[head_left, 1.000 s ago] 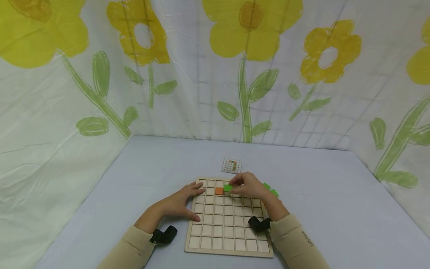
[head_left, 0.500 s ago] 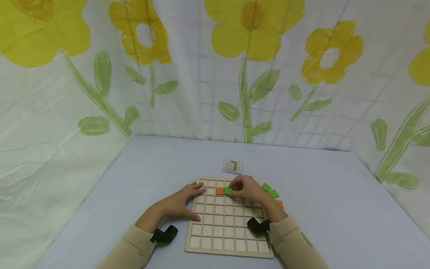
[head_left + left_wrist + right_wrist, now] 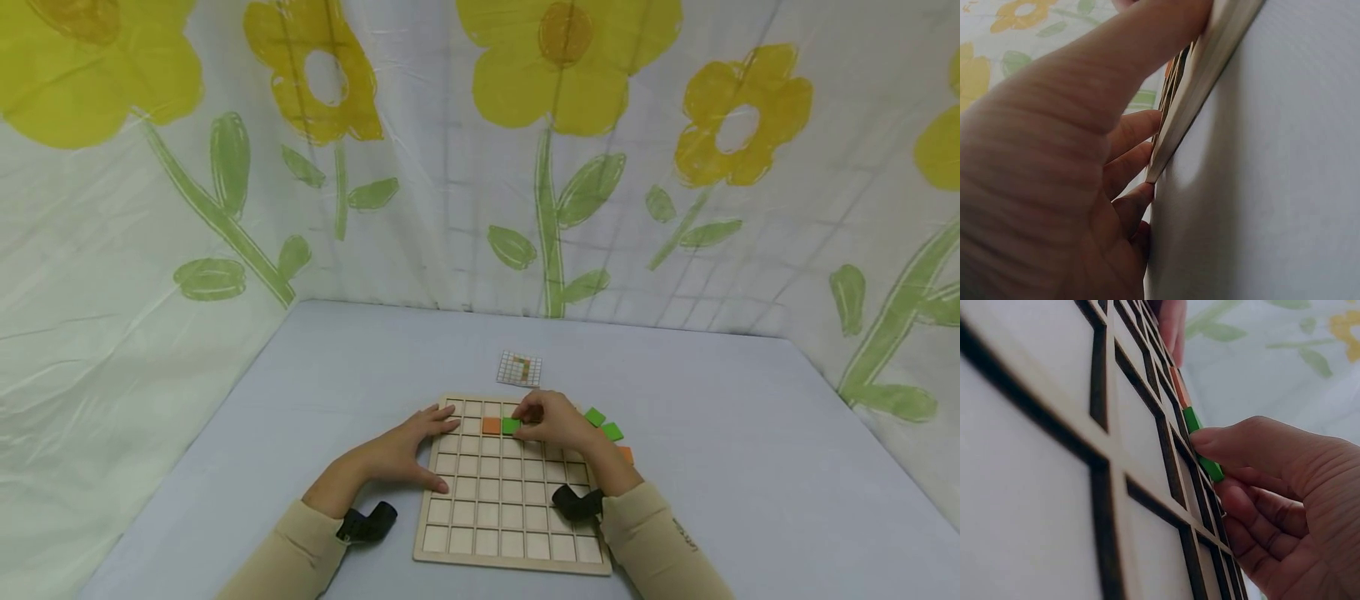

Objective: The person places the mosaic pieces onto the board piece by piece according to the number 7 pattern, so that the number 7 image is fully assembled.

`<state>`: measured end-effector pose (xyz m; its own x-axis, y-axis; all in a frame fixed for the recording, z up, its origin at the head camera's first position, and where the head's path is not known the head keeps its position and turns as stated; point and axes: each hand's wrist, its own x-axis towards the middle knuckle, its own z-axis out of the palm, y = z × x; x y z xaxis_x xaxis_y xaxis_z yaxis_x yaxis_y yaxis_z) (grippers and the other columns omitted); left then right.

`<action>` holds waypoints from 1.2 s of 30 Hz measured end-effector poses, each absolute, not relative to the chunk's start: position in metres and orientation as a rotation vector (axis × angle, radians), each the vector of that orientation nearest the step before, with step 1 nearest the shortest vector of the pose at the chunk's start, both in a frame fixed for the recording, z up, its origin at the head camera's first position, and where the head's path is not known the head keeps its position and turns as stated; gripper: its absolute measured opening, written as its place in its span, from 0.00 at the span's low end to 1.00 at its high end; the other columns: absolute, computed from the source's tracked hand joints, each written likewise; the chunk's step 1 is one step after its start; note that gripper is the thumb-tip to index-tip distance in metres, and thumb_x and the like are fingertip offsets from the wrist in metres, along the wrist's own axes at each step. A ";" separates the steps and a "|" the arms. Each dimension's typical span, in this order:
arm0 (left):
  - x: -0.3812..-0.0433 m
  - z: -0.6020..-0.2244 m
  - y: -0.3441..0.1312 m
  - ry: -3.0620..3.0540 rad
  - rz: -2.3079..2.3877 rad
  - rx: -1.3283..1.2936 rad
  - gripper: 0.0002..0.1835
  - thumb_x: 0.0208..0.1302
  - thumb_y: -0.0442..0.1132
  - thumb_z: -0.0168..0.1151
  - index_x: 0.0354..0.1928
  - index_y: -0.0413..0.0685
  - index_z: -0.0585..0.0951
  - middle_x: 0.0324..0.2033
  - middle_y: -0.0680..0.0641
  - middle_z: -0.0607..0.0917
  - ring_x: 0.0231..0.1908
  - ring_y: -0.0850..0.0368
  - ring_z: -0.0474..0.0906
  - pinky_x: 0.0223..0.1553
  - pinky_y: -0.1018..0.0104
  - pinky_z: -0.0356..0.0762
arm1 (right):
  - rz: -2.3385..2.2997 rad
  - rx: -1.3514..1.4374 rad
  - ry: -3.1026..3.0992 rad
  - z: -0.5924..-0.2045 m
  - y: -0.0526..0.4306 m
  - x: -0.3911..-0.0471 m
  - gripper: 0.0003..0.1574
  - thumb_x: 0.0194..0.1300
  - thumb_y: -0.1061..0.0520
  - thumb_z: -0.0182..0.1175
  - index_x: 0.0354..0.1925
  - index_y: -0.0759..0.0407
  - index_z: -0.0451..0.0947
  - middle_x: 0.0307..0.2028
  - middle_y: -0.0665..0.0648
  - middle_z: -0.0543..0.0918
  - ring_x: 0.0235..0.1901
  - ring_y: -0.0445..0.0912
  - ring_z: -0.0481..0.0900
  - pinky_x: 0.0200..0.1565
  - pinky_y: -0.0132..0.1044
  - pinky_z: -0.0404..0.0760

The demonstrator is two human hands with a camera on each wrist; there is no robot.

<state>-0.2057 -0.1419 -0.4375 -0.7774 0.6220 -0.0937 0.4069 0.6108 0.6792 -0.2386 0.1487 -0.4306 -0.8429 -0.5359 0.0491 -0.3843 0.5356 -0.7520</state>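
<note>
A wooden grid board [image 3: 517,568] lies flat on the table. My right hand [image 3: 558,422] pinches a green square tile [image 3: 509,427] at a cell in the board's second row from the far edge. In the right wrist view the thumb lies on that green tile [image 3: 1211,470], which sits slightly tilted against the ridges. Directly left of it an orange tile [image 3: 491,426] occupies a cell. My left hand [image 3: 401,450] rests along the board's left edge, fingers spread and thumb on the rim; the left wrist view shows its fingertips touching the board's side [image 3: 1200,94].
Beyond the board lies a small pattern card [image 3: 519,368] with a coloured grid. To the right, loose green tiles [image 3: 612,432] and an orange tile [image 3: 626,454] lie by the board, partly behind the right forearm. A flowered cloth [image 3: 420,233] hangs behind the table.
The green tile in my right hand has come down and slightly nearer, level with the orange tile. The right hand lowered with it; the left hand stayed put.
</note>
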 end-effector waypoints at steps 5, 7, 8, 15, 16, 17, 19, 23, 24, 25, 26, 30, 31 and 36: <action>-0.206 -0.438 -0.142 2.521 0.941 0.832 0.50 0.42 0.57 0.74 0.69 0.53 0.63 0.73 0.51 0.52 0.73 0.44 0.38 0.68 0.37 0.45 | -1.201 -0.774 2.584 -0.430 0.149 -0.239 0.13 0.55 0.59 0.67 0.40 0.63 0.79 0.40 0.59 0.80 0.39 0.47 0.79 0.41 0.30 0.79; -0.206 -0.438 -0.142 2.521 0.942 0.835 0.50 0.42 0.56 0.74 0.69 0.53 0.63 0.73 0.51 0.52 0.73 0.44 0.38 0.68 0.37 0.45 | -1.202 -0.765 2.583 -0.430 0.149 -0.238 0.14 0.56 0.59 0.67 0.40 0.63 0.79 0.40 0.59 0.80 0.40 0.47 0.79 0.42 0.30 0.79; -0.206 -0.437 -0.142 2.520 0.942 0.835 0.50 0.42 0.56 0.74 0.69 0.53 0.63 0.73 0.50 0.52 0.73 0.44 0.37 0.67 0.37 0.45 | -1.202 -0.762 2.583 -0.430 0.149 -0.239 0.14 0.56 0.59 0.67 0.41 0.64 0.79 0.41 0.59 0.80 0.40 0.48 0.80 0.42 0.31 0.79; -0.206 -0.437 -0.141 2.519 0.950 0.836 0.50 0.42 0.56 0.74 0.69 0.52 0.63 0.73 0.50 0.52 0.73 0.44 0.38 0.67 0.37 0.46 | -1.209 -0.755 2.578 -0.431 0.148 -0.239 0.15 0.56 0.59 0.67 0.42 0.64 0.79 0.42 0.60 0.79 0.41 0.49 0.80 0.43 0.31 0.79; -0.206 -0.437 -0.141 2.520 0.949 0.834 0.50 0.42 0.56 0.74 0.69 0.53 0.63 0.73 0.50 0.52 0.73 0.44 0.38 0.67 0.37 0.46 | -1.204 -0.755 2.582 -0.431 0.148 -0.239 0.15 0.56 0.59 0.67 0.42 0.64 0.79 0.42 0.60 0.79 0.41 0.49 0.80 0.42 0.31 0.79; -0.206 -0.437 -0.141 2.520 0.950 0.833 0.50 0.42 0.56 0.74 0.69 0.53 0.63 0.73 0.50 0.52 0.73 0.44 0.37 0.67 0.37 0.46 | -1.198 -0.755 2.586 -0.431 0.149 -0.239 0.15 0.56 0.59 0.67 0.42 0.64 0.79 0.42 0.59 0.79 0.41 0.48 0.79 0.42 0.30 0.79; -0.206 -0.438 -0.141 2.520 0.954 0.833 0.50 0.42 0.56 0.74 0.69 0.53 0.63 0.73 0.50 0.52 0.73 0.43 0.38 0.67 0.37 0.46 | -1.189 -0.756 2.593 -0.432 0.149 -0.239 0.15 0.55 0.59 0.67 0.42 0.63 0.79 0.42 0.59 0.79 0.40 0.47 0.79 0.41 0.29 0.79; -0.206 -0.439 -0.142 2.518 0.959 0.830 0.50 0.42 0.56 0.74 0.69 0.53 0.63 0.73 0.51 0.52 0.73 0.43 0.37 0.67 0.37 0.46 | -1.171 -0.766 2.603 -0.433 0.149 -0.239 0.16 0.56 0.58 0.67 0.42 0.63 0.80 0.41 0.58 0.79 0.39 0.45 0.78 0.39 0.29 0.78; -0.206 -0.439 -0.142 2.518 0.959 0.829 0.50 0.42 0.56 0.74 0.69 0.53 0.63 0.73 0.51 0.52 0.73 0.43 0.38 0.67 0.37 0.46 | -1.170 -0.769 2.603 -0.434 0.149 -0.240 0.16 0.56 0.58 0.67 0.42 0.62 0.80 0.41 0.58 0.79 0.38 0.45 0.77 0.39 0.30 0.78; -0.205 -0.439 -0.142 2.518 0.957 0.827 0.50 0.42 0.56 0.74 0.69 0.53 0.63 0.73 0.51 0.52 0.73 0.43 0.38 0.67 0.37 0.46 | -1.166 -0.772 2.605 -0.434 0.150 -0.240 0.15 0.56 0.58 0.67 0.42 0.62 0.80 0.41 0.58 0.79 0.38 0.45 0.77 0.39 0.30 0.78; -0.205 -0.439 -0.141 2.519 0.956 0.825 0.50 0.42 0.56 0.74 0.69 0.53 0.63 0.73 0.51 0.52 0.73 0.43 0.38 0.67 0.37 0.46 | -1.166 -0.773 2.604 -0.434 0.150 -0.239 0.15 0.56 0.58 0.67 0.42 0.62 0.80 0.41 0.58 0.79 0.38 0.44 0.77 0.38 0.30 0.78; -0.206 -0.440 -0.141 2.522 0.950 0.826 0.50 0.42 0.56 0.74 0.69 0.53 0.63 0.73 0.51 0.52 0.73 0.44 0.38 0.67 0.37 0.47 | -1.161 -0.780 2.607 -0.434 0.149 -0.239 0.15 0.56 0.57 0.67 0.42 0.62 0.80 0.39 0.57 0.79 0.37 0.44 0.77 0.38 0.30 0.77; -0.206 -0.440 -0.141 2.523 0.948 0.826 0.50 0.42 0.56 0.74 0.69 0.53 0.63 0.73 0.51 0.52 0.73 0.44 0.38 0.67 0.37 0.47 | -1.161 -0.784 2.607 -0.434 0.149 -0.239 0.15 0.56 0.57 0.67 0.42 0.62 0.80 0.39 0.57 0.79 0.37 0.44 0.77 0.38 0.30 0.78; -0.206 -0.439 -0.142 2.520 0.949 0.824 0.50 0.42 0.56 0.74 0.69 0.53 0.63 0.73 0.51 0.52 0.73 0.44 0.38 0.67 0.37 0.46 | -1.172 -0.796 2.602 -0.434 0.149 -0.239 0.14 0.56 0.58 0.67 0.41 0.62 0.81 0.38 0.57 0.79 0.37 0.43 0.78 0.39 0.29 0.79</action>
